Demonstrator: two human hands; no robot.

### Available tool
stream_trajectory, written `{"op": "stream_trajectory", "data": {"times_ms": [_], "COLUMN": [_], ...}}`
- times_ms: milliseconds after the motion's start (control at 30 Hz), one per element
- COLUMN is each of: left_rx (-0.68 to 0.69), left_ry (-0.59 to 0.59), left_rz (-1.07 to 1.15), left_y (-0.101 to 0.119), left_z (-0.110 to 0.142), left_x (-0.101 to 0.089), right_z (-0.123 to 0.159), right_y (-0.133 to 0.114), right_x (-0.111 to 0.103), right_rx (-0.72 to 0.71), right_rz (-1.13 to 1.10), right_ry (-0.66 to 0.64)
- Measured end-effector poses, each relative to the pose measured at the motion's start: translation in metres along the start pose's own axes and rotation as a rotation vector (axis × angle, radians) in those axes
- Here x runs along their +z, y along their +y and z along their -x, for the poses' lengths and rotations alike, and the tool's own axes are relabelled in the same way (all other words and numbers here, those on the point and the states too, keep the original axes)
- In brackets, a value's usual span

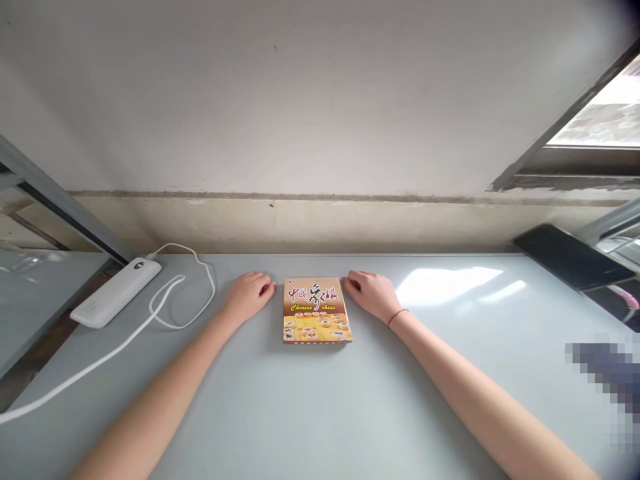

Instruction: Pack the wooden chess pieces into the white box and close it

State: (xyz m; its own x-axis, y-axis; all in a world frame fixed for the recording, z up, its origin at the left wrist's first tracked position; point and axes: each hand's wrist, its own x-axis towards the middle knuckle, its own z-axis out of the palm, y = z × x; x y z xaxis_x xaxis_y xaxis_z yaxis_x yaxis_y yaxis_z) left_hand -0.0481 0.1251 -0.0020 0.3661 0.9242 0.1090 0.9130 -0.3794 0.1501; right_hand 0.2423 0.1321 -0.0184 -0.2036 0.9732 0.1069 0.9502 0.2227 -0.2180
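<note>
A Chinese chess box (317, 311) lies flat on the grey-blue table (300, 413), its printed cover up and its lettering facing me. My left hand (250, 293) rests on the table just left of the box, a small gap between them, with the fingers curled into a loose fist. On the other side, my right hand (370, 291) lies close to the box's upper right edge, also curled in a fist and wearing a thin red cord at the wrist. Nothing shows in either hand.
At the left stands a white power bank (117, 293) with a white cable (120, 347) looping over the table. A dark flat device (570, 253) leans at the far right. Metal frame posts (65, 207) flank the table, and a wall (280, 227) borders its back edge.
</note>
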Motion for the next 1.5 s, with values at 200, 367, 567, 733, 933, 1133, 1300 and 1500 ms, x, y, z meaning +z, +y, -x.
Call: {"op": "stream_trajectory", "data": {"times_ms": [200, 367, 567, 733, 933, 1133, 1300, 1500], "left_rx": [-0.006, 0.004, 0.012, 0.02, 0.025, 0.03, 0.036, 0.04], "left_ry": [0.001, -0.006, 0.005, 0.017, 0.031, 0.052, 0.063, 0.075], "left_rz": [0.01, 0.02, 0.028, 0.028, 0.028, 0.029, 0.026, 0.019], "left_y": [0.0, -0.001, -0.002, -0.002, -0.005, -0.006, -0.006, -0.008], "left_z": [-0.001, -0.001, -0.001, -0.001, -0.002, -0.001, -0.001, -0.001], "left_x": [0.0, 0.001, 0.001, 0.002, 0.006, 0.008, 0.009, 0.011], "right_z": [0.0, -0.001, 0.0, 0.0, -0.001, 0.001, 0.002, 0.001], "right_y": [0.001, 0.002, 0.001, 0.001, 0.002, 0.002, 0.002, 0.002], "right_x": [0.001, 0.0, -0.001, -0.001, 0.002, 0.003, 0.003, 0.003], "right_rx": [-0.006, -0.002, -0.003, 0.0, 0.002, -0.008, -0.017, -0.018], "right_rz": [-0.006, -0.01, -0.015, -0.013, -0.009, -0.004, -0.001, 0.001], "right_ry": [0.007, -0.002, -0.003, 0.001, 0.004, 0.009, 0.014, 0.017]}}
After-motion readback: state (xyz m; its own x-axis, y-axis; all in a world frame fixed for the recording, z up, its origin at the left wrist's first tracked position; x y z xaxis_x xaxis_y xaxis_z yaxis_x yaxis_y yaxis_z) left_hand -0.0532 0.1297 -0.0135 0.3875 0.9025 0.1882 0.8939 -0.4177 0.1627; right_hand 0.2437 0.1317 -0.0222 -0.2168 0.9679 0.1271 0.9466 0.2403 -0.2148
